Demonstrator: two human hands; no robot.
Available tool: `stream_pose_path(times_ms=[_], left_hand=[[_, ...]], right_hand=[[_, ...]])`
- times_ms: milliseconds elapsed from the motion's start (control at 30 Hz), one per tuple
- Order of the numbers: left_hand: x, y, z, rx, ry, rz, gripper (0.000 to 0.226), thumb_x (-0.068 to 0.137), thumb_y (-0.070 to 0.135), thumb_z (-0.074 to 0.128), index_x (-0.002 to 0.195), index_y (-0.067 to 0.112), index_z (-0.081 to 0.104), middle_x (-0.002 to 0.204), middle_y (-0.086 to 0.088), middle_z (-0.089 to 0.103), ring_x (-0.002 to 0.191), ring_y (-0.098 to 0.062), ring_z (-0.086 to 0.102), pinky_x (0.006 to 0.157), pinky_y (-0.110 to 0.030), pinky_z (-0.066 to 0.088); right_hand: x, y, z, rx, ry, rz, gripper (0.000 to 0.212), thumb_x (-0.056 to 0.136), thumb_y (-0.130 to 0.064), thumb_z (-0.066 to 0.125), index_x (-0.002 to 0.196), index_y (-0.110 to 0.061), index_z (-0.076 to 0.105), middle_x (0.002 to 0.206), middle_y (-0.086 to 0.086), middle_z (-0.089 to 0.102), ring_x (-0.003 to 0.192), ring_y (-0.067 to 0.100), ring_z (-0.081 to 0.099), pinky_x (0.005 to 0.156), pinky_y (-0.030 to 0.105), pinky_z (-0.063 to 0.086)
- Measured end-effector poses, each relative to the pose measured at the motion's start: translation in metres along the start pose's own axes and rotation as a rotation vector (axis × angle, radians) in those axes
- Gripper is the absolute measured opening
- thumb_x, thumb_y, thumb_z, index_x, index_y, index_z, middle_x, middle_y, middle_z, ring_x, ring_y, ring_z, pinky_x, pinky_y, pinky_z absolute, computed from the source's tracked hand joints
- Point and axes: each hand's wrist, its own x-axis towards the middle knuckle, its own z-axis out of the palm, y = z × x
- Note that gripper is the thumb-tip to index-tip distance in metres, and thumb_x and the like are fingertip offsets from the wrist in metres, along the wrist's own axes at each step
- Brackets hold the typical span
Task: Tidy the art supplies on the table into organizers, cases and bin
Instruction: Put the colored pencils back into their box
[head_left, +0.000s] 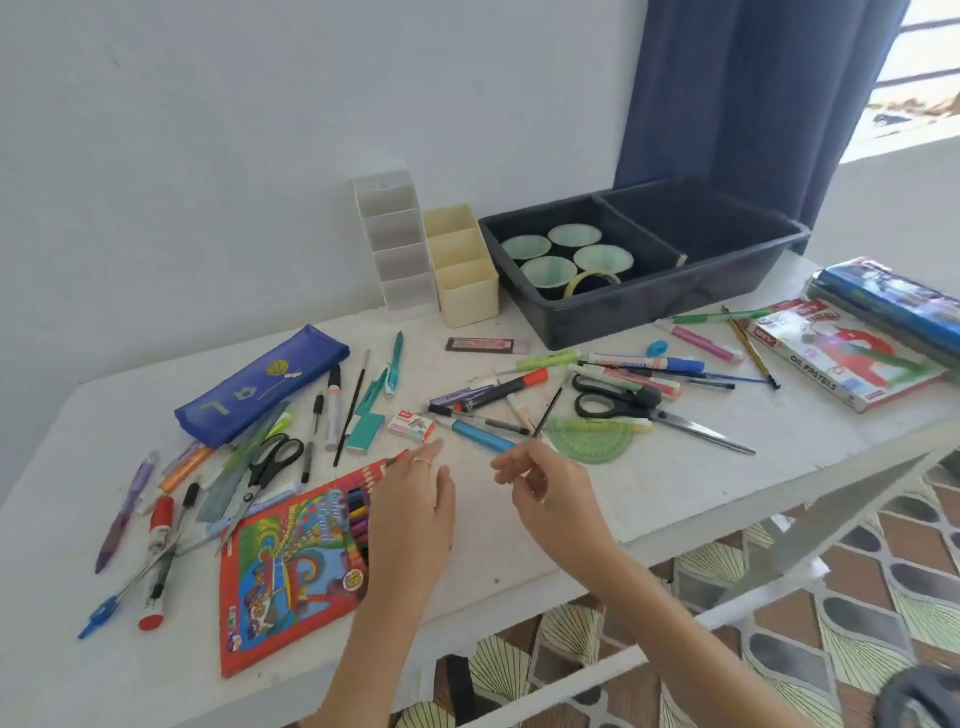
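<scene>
Above the cluttered table (675, 493), both empty hands, fingers (511, 465) loosely apart, blue pen (483, 435) and staple box (411, 425) just beyond.

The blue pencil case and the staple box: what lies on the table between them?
In the head view, between the pencil case and the staple box lie a marker, a thin brush and teal pens.

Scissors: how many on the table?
2. One pair of scissors lies left, between the blue pencil case and the crayon box; the other pair lies right of centre, by the green protractor.
</scene>
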Motion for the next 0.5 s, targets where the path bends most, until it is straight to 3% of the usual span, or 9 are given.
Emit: stream_pose_path(times_ms=[100, 233, 367, 500], left_hand=[[0.017, 0.036, 0.021, -0.048, -0.041, 0.093, 0.034, 0.097, 0.022, 0.046, 0.129, 0.016, 0.054, 0.128, -0.001, 0.057, 0.119, -0.013, 0.048, 0.093, -0.015, 0.029], [0.033, 0.072, 0.053, -0.115, -0.092, 0.187, 0.029, 0.095, 0.017, 0.049, 0.122, 0.014, 0.060, 0.122, 0.000, 0.061, 0.114, -0.011, 0.050, 0.092, -0.012, 0.029], [0.044, 0.111, 0.087, -0.110, -0.121, 0.234, 0.030, 0.096, 0.017, 0.049, 0.123, 0.013, 0.059, 0.123, 0.000, 0.060, 0.117, -0.012, 0.050, 0.095, -0.012, 0.026], [0.061, 0.146, 0.117, -0.099, -0.141, 0.239, 0.033, 0.096, 0.020, 0.048, 0.128, 0.016, 0.056, 0.125, 0.001, 0.059, 0.117, -0.010, 0.049, 0.097, -0.014, 0.030]], right_hand=[[0.011, 0.016, -0.039, -0.023, 0.087, 0.041, 0.048, 0.081, 0.013, 0.043, 0.080, -0.032, 0.058, 0.083, -0.002, 0.067, 0.071, 0.003, 0.058, 0.061, 0.011, 0.043], [0.019, 0.041, -0.092, -0.073, 0.196, 0.087, 0.044, 0.080, 0.013, 0.046, 0.077, -0.029, 0.059, 0.081, -0.006, 0.067, 0.065, 0.012, 0.059, 0.062, 0.023, 0.050], [0.028, 0.069, -0.147, -0.129, 0.282, 0.143, 0.037, 0.080, 0.014, 0.046, 0.077, -0.017, 0.067, 0.080, -0.007, 0.067, 0.067, -0.004, 0.057, 0.064, 0.009, 0.044], [0.053, 0.096, -0.192, -0.272, 0.369, 0.135, 0.023, 0.083, 0.008, 0.056, 0.088, -0.008, 0.071, 0.085, -0.001, 0.065, 0.073, 0.008, 0.059, 0.069, 0.010, 0.047]])
